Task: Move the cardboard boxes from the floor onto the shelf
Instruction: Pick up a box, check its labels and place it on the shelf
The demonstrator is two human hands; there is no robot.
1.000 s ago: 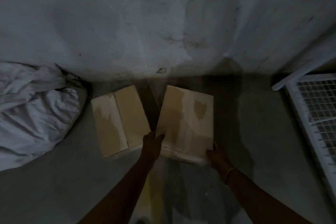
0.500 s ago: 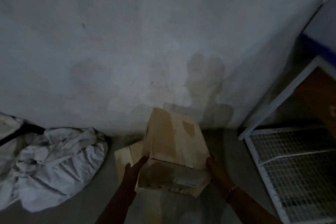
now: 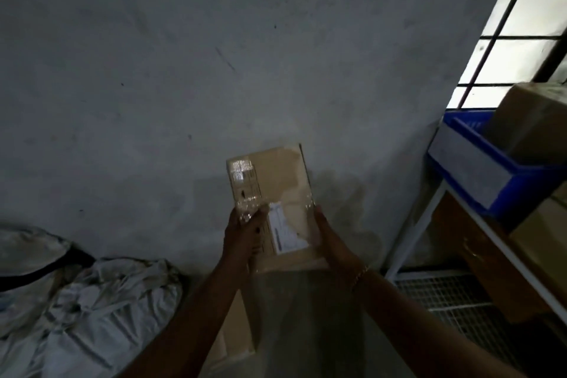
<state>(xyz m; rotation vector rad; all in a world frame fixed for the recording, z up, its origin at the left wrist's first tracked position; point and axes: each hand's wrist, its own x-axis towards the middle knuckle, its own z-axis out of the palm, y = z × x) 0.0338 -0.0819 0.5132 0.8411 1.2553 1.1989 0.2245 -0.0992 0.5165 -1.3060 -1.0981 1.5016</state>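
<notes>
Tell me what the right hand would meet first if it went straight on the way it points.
Likely the grey wall. The right hand points up along the edge of the cardboard box it grips; depth is unclear.

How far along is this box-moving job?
Done: a large cardboard box sits on the shelf by the blue bin, though whether it came from the floor is unclear. In hand: the left hand and right hand hold a taped cardboard box up, not yet shelved. Left: a second box lies on the floor beneath the left arm.
</notes>
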